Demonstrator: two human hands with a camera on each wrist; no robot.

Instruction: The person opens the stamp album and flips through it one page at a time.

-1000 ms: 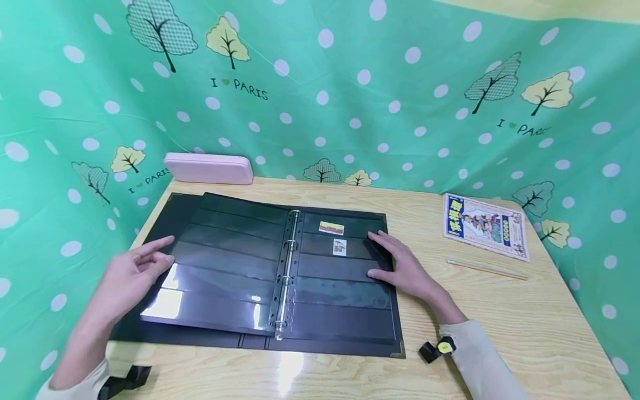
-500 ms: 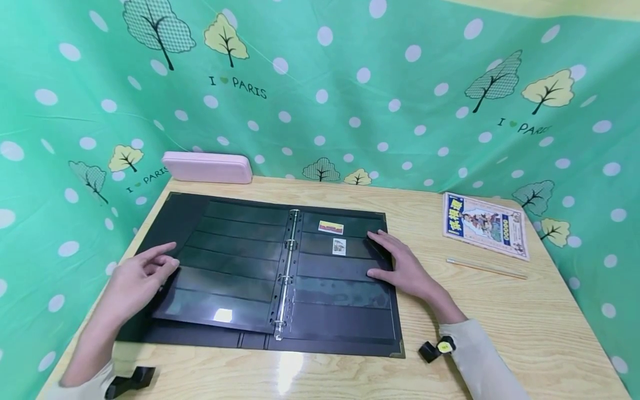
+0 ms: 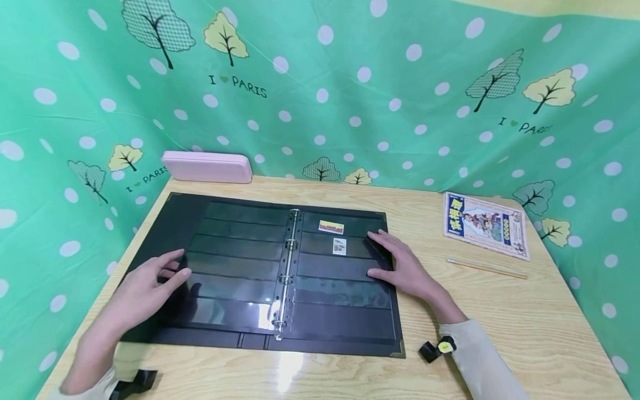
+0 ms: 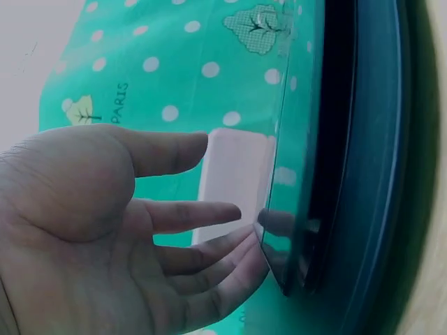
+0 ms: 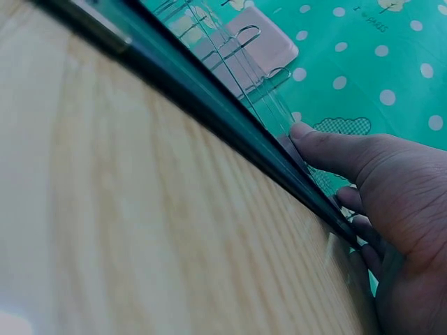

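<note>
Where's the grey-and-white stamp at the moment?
In the head view, the grey-and-white stamp sits on the album's right page, second row from the top, just below the yellow-and-red stamp and left of the right hand.

I see the binder's cover (image 3: pixel 175 222) as matt black, its material unclear from out here. Its pocket pages (image 3: pixel 235 266) look like smooth, glossy plastic, throwing bright reflections back at me; the ring spine (image 3: pixel 286 272) is shiny metal, the corner tip (image 3: pixel 398 351) duller and metallic. The upper stamp (image 3: pixel 331 227) reads as paper. I also get a smooth, wood-grained tabletop (image 3: pixel 540 328) with a glare, softly rippled curtain cloth (image 3: pixel 345 100), a smooth, low-sheen case (image 3: pixel 207 166) and a paper booklet (image 3: pixel 486 225).
</note>
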